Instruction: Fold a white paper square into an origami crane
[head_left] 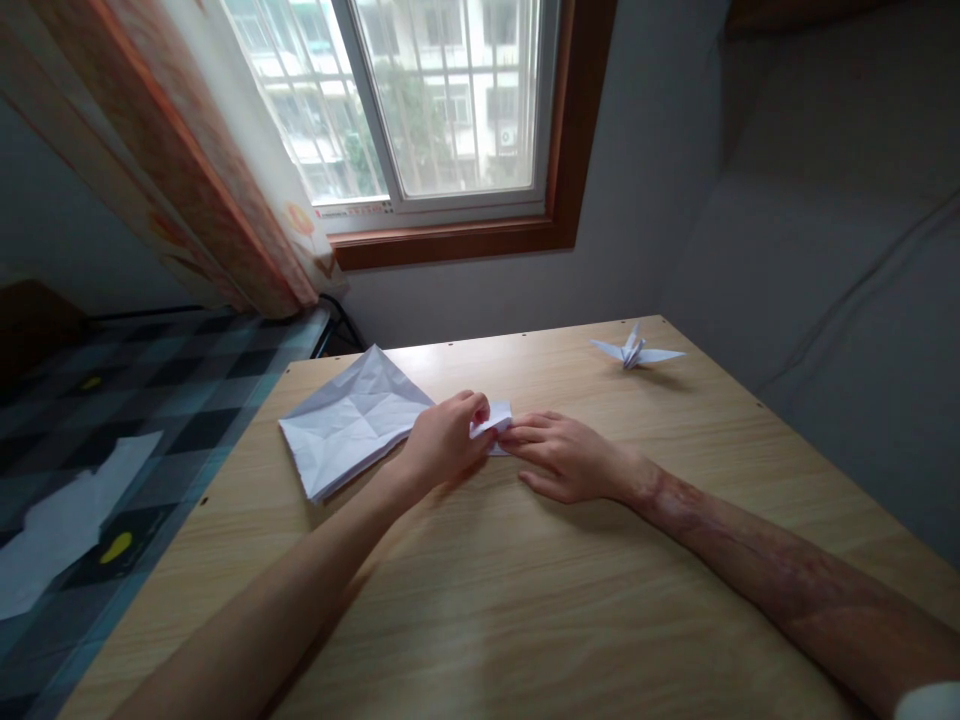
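A small piece of folded white paper (498,412) lies in the middle of the wooden table. My left hand (448,440) pinches its left part between curled fingers and thumb, hiding some of it. From the other side my right hand (561,455) lies low over the tabletop, fingers stretched out and fingertips touching the paper's right edge. Left of my left hand rests a stack of creased white paper sheets (352,420), partly covered by that hand. A finished paper crane (634,352) with spread wings stands near the far right corner.
The light wooden table (465,620) ends at the wall below a window (457,110). On the left, a checked cloth (210,400) carries loose scraps of white paper (75,520). A patterned curtain (172,150) hangs at the upper left.
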